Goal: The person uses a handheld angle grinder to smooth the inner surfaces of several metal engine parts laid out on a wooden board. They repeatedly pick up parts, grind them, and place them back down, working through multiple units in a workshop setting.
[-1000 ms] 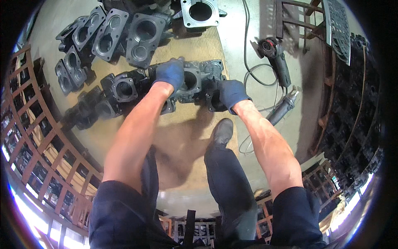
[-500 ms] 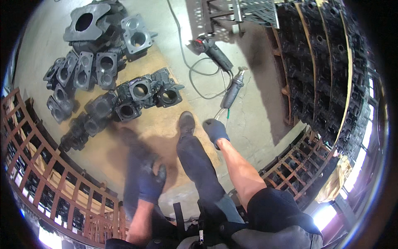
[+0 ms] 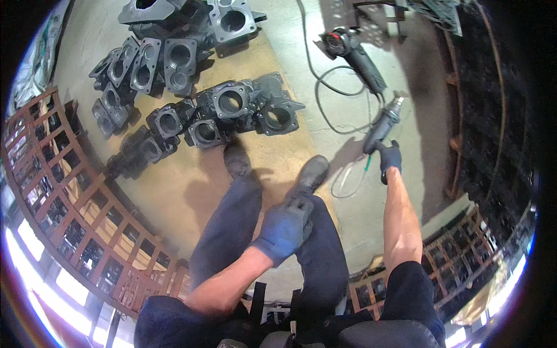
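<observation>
Lying slantwise on the grey floor [image 3: 357, 232], right of the tan sheet [image 3: 270, 155], is a slim dark power tool [image 3: 383, 127] with a metal nose. The gloved right hand [image 3: 390, 160] is at its lower end, thumb and forefinger parted, not closed round the handle; whether they touch it I cannot tell. The gloved left hand [image 3: 284, 229] is in front of the right leg [image 3: 325, 243], fingers partly curled; I cannot tell whether they hold anything. An angle grinder [image 3: 362, 66] lies just beyond the tool, near a looped black cable [image 3: 317, 95]. Dark flanged castings [image 3: 255, 95] line the tan sheet ahead of the shoes [image 3: 314, 173].
</observation>
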Available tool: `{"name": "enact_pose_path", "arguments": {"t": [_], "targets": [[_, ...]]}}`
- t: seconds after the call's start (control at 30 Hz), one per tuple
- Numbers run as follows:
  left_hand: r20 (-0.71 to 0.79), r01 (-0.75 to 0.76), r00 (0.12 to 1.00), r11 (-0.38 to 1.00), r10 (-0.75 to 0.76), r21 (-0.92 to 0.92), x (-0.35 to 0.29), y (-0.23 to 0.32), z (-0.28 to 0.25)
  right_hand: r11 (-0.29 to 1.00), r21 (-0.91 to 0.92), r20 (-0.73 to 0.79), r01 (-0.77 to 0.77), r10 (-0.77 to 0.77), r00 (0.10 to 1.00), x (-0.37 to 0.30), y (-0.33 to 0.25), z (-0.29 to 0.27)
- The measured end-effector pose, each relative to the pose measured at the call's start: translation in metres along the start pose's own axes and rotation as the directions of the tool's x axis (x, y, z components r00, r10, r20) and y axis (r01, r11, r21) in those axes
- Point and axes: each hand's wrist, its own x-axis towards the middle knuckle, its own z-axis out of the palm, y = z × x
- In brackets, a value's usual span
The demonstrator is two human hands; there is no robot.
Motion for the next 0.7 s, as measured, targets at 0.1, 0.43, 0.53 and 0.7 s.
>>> {"name": "enact_pose_path", "arguments": {"t": [0.1, 0.43, 0.53, 0.7], "targets": [[0.016, -0.060, 0.998, 0.998, 0.059, 0.014, 0.023, 0.000, -0.018, 0.993, 0.075, -0.086, -0.094, 0.100, 0.991, 0.081, 0.032, 0.036], [0.249, 0.003, 0.969, 0.999, -0.013, 0.040, 0.024, 0.006, -0.010, 0.770, 0.580, 0.116, -0.266, 0.245, 0.963, 0.073, -0.005, 0.035], [0.202, 0.004, 0.979, 0.991, 0.022, -0.130, 0.033, 0.013, -0.018, 0.652, 0.734, 0.153, -0.190, 0.113, 0.982, 0.035, 0.041, 0.017], [-0.193, -0.117, 0.981, 0.898, 0.037, -0.423, 0.012, 0.012, 0.014, 0.748, 0.652, 0.324, -0.124, -0.126, 0.938, -0.132, -0.047, -0.047]]}}
